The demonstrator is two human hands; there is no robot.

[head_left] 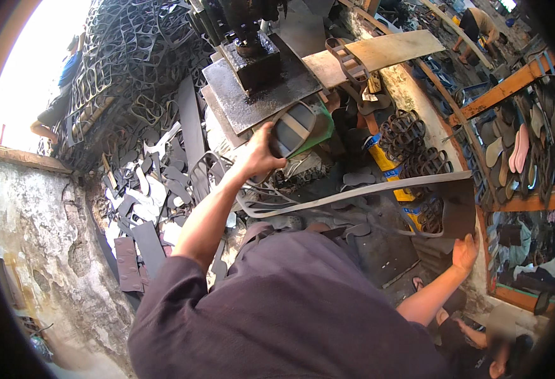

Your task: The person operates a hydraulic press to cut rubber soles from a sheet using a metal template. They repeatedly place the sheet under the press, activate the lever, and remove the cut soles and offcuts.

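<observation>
Near the press, my left hand (pixel 260 155) is closed on the edge of a sole-shaped cutting die (pixel 295 128) with a light crossbar. The die lies beside the press's square metal plate (pixel 262 82), over a green-edged pad (pixel 320 134). Low on the right, my right hand (pixel 464 254) pinches the lower edge of a dark grey sheet (pixel 452 211). Long thin strips run from this sheet across to the left, framing a large cut-out opening. Part of my right hand's grip is hidden behind the sheet.
Cut-out sheet scraps (pixel 126 54) form a tall heap at upper left. Loose sole pieces (pixel 141 189) cover the ground below it. More dies (pixel 404 136) stand beside yellow-and-blue sacks (pixel 385 165). A wooden plank (pixel 378 57) lies right of the press. Other people crouch or bend at the edges.
</observation>
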